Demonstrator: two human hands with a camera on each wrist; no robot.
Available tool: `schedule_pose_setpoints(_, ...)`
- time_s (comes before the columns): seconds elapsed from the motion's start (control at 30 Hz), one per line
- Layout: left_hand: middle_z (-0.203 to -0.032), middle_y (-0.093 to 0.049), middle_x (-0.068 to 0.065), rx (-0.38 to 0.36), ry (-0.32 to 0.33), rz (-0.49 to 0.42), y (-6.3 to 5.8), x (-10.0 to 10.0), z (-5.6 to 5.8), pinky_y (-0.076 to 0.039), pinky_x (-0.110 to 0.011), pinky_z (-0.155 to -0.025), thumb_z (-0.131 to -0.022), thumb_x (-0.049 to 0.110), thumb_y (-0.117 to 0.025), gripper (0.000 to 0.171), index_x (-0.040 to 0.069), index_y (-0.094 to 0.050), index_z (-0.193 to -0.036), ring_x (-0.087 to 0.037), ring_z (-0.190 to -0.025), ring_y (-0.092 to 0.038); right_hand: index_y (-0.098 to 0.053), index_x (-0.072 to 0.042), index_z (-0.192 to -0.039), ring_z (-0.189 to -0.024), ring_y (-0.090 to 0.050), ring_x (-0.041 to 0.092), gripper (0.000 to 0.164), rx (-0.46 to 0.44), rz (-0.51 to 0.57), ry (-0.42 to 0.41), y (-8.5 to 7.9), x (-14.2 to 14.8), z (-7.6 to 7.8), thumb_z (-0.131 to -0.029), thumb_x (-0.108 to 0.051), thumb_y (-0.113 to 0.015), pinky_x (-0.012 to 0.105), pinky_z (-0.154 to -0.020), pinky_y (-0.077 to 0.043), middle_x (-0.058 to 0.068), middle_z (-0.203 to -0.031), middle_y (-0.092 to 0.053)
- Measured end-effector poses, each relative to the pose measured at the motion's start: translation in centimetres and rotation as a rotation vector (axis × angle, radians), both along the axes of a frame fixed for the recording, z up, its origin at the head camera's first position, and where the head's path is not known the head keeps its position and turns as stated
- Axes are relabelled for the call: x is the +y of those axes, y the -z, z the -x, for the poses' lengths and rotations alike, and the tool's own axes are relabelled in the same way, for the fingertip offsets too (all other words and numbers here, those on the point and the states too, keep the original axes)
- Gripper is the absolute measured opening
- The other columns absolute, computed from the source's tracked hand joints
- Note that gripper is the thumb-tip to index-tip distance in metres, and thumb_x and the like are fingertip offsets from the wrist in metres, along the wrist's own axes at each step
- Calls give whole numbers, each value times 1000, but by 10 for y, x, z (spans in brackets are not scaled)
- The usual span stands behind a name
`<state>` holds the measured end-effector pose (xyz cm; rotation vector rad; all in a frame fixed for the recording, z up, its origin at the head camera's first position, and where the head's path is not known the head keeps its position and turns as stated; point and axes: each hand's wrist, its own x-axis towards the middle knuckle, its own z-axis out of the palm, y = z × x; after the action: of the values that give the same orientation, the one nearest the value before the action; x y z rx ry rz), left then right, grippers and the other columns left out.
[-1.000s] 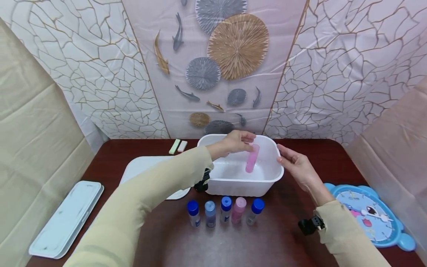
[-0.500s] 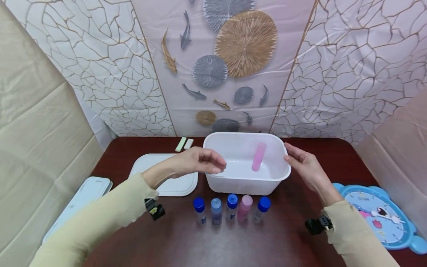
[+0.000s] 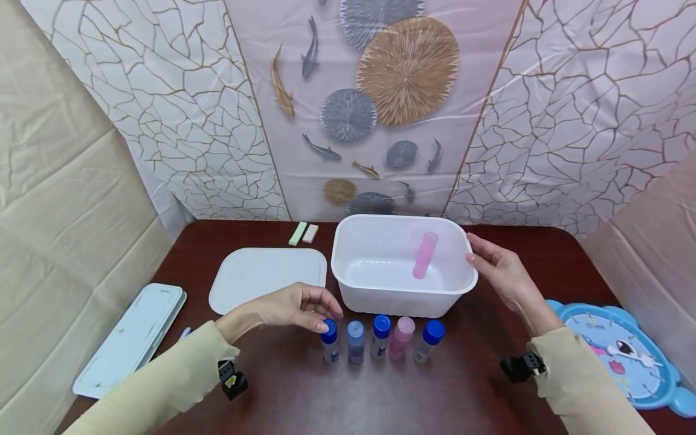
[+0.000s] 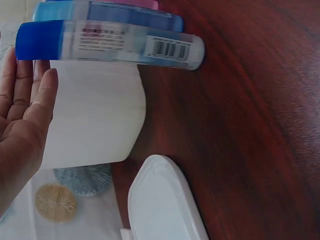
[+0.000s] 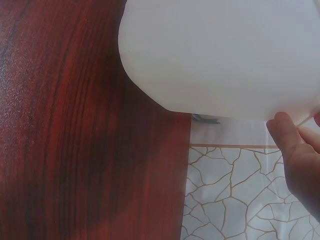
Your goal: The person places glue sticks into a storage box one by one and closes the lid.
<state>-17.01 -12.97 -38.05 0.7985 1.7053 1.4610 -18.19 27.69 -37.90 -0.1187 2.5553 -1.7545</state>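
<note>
My left hand is at the leftmost of several small upright bottles, a clear bottle with a dark blue cap. Its fingers are loosely extended beside that cap; the cap hides the fingertips in the left wrist view, so contact is unclear. With thumb and fingers, my right hand pinches the right rim of a white plastic tub. Inside the tub a pink tube leans at a slant. Along the row stand a light blue bottle, another blue-capped bottle, a pink bottle and one more with a blue cap.
A white lid lies left of the tub. Two small blocks, a green one and a white one, sit near the back edge. A pale flat case lies far left, and a blue cartoon clock far right.
My left hand has come out of the tub, leaving the pink tube inside, and moved left and down to the leftmost bottle. The right hand stays on the tub's rim.
</note>
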Motion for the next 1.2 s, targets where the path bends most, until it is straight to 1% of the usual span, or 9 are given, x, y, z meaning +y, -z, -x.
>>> schedule_pose_setpoints(0.1, -109, -64, -12, -21, 25, -11, 4, 0, -1, -52, -23, -83, -82, 11, -72, 44, -13, -54, -115, -14, -97, -60, -27, -1, -146, -108, -48, -10, 60, -2, -4, 7, 0, 1, -1, -96, -22, -54, 6, -81, -45, 26, -147, -30)
schedule_pose_setpoints(0.37, -108, -53, -35, -60, 86, -28, 10, 5, -5, -54, -22, -79, -81, 1, -71, 42, -15, -52, -114, -12, -88, -63, -27, 0, -146, -101, -48, -15, 59, 1, 18, 5, -1, 1, -1, -97, -20, -53, 6, -80, -46, 27, -147, -30)
schedule_pose_setpoints(0.5, -103, -60, -25, -22, 86, -20, 10, 4, -4, -54, -22, -77, -81, 2, -71, 40, -14, -55, -113, -10, -84, -63, -27, 0, -146, -101, -48, -14, 59, 0, 27, 2, -1, 1, -2, -97, -19, -53, 7, -80, -46, 28, -146, -30)
schedule_pose_setpoints(0.6, -100, -64, -16, 37, 73, 6, 4, 1, -1, -54, -22, -74, -82, 4, -71, 37, -10, -58, -113, -8, -82, -61, -27, 1, -145, -102, -49, -13, 59, 9, 28, -3, -1, 1, -2, -97, -19, -53, 6, -80, -46, 28, -146, -30)
schedule_pose_setpoints(0.7, -102, -66, -16, 90, 50, 26, -13, -2, 6, -53, -22, -75, -83, 6, -71, 35, -7, -60, -114, -9, -85, -62, -27, 0, -146, -106, -49, -10, 59, 10, 7, -7, -2, 0, -2, -97, -20, -53, 7, -80, -45, 27, -147, -31)
schedule_pose_setpoints(0.87, -109, -67, -14, 145, -31, 26, -63, 0, 24, -52, -31, -87, -83, 6, -70, 37, -9, -58, -115, -17, -98, -63, -27, -2, -146, -112, -50, -3, 59, 5, -15, -9, -4, 1, -1, -97, -21, -53, 8, -82, -45, 25, -147, -31)
schedule_pose_setpoints(1.0, -111, -66, -10, 147, -140, 9, -99, 15, 40, -51, -37, -90, -85, 2, -66, 36, -8, -56, -118, -19, -102, -62, -27, -1, -146, -106, -50, -9, 59, 4, 2, -6, -4, 2, -1, -97, -21, -53, 8, -81, -46, 26, -147, -32)
schedule_pose_setpoints(1.1, -112, -65, -10, 143, -244, -8, -114, 38, 51, -51, -35, -91, -86, 1, -64, 35, -4, -57, -120, -17, -101, -61, -27, 0, -146, -102, -49, -13, 59, 3, 22, -6, -3, 1, -2, -97, -21, -53, 7, -81, -46, 26, -147, -31)
schedule_pose_setpoints(1.2, -111, -65, -11, 136, -336, -33, -115, 67, 59, -51, -33, -90, -86, 2, -65, 35, -1, -58, -121, -14, -97, -61, -28, 0, -145, -102, -49, -12, 59, 5, 16, 2, -2, 1, -3, -96, -21, -54, 6, -81, -45, 26, -146, -32)
